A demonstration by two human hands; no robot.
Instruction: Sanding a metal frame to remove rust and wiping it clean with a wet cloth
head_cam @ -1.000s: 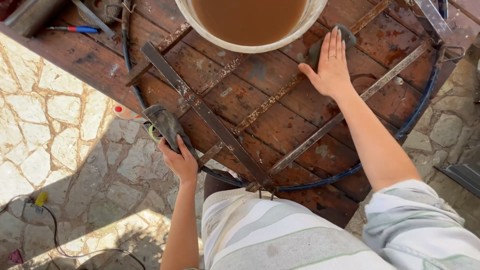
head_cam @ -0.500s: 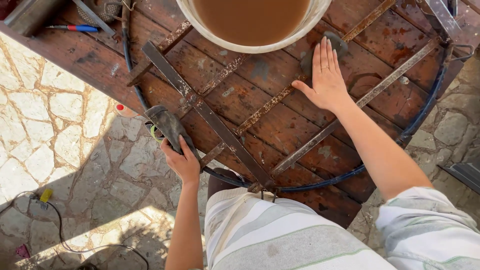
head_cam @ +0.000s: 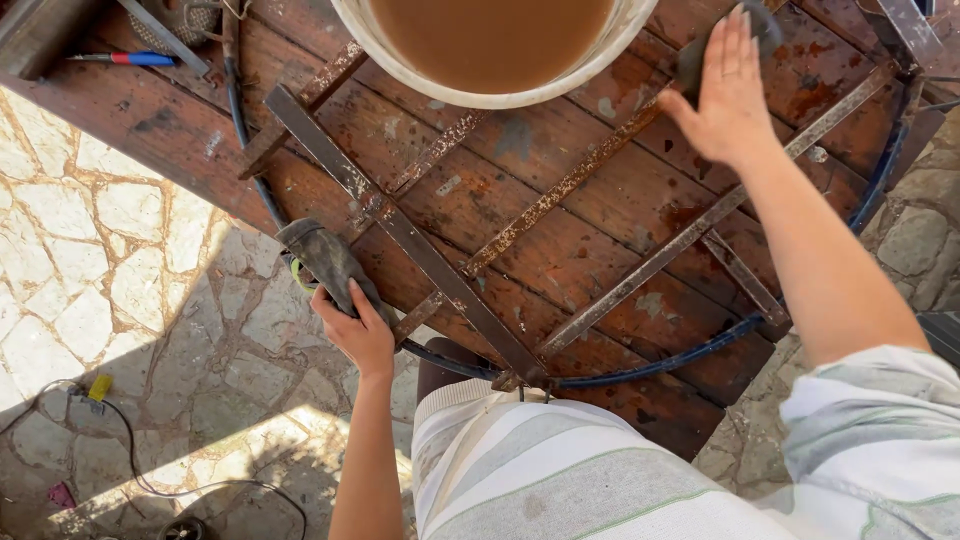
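A worn, reddish-brown wooden table [head_cam: 600, 250] is seen from above, boards stained and flaking, with a rusty round metal frame [head_cam: 560, 190] laid flat on it: flat bars crossing inside a dark ring. A pale bucket [head_cam: 480, 95] of muddy brown water is parked at the far edge, on top of the bars. The left hand [head_cam: 358, 335] is wrapped around a dark padded handle-like thing [head_cam: 325, 260] at the ring's near-left edge, fingers curled tight on it. The right hand [head_cam: 725, 85] is pressed flat, fingers together, over a dark pad [head_cam: 695, 62] on the far-right boards. A red-and-blue pen [head_cam: 125, 59] is left at the far-left corner. Outdoors: crazy-paved stone floor [head_cam: 110, 270] in hard sun, 1 black cable [head_cam: 150, 480] trailing across it.
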